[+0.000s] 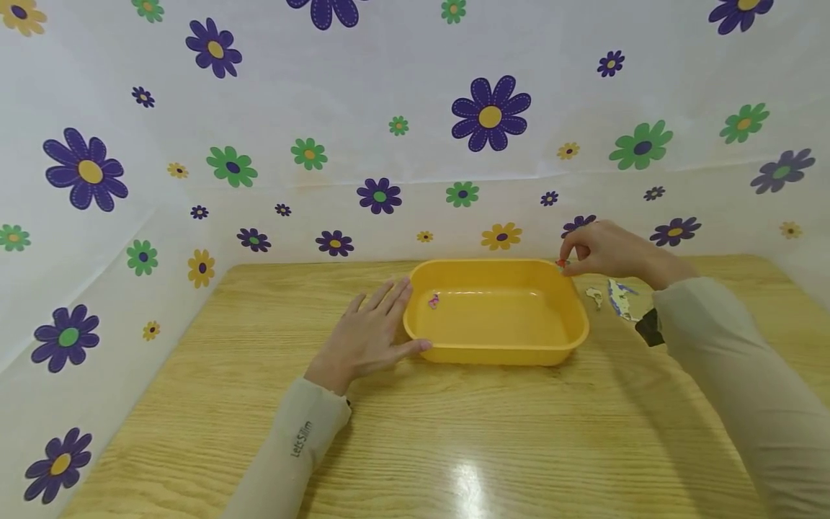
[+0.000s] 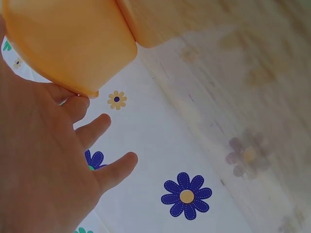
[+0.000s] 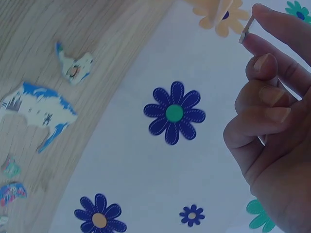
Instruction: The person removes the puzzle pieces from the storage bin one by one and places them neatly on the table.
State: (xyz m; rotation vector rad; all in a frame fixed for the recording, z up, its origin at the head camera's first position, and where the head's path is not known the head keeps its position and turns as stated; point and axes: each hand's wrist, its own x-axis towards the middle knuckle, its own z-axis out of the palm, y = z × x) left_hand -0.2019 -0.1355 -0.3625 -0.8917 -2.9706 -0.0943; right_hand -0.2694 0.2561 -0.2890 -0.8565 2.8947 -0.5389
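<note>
A yellow plastic basin (image 1: 496, 355) stands on the wooden table. My left hand (image 1: 366, 335) lies against its left end, fingers spread and fairly straight, the thumb over the front rim. At the basin's back right corner, my right hand (image 1: 603, 249) pinches a small flat puzzle piece (image 1: 562, 265) with some red on it between thumb and index finger. Its thin edge shows in the right wrist view. A small pink piece (image 1: 434, 301) lies inside the basin, towards the left. Below the right hand, a larger white and blue piece (image 3: 41, 109) rests on the table.
Beside the larger piece lies a smaller white and blue one (image 3: 75, 68). Further pieces, a greenish one (image 3: 10, 167) and a blue and pink one (image 3: 13, 193), are on the table. A white flowered cloth (image 1: 272, 94) rises behind the table and along its left side.
</note>
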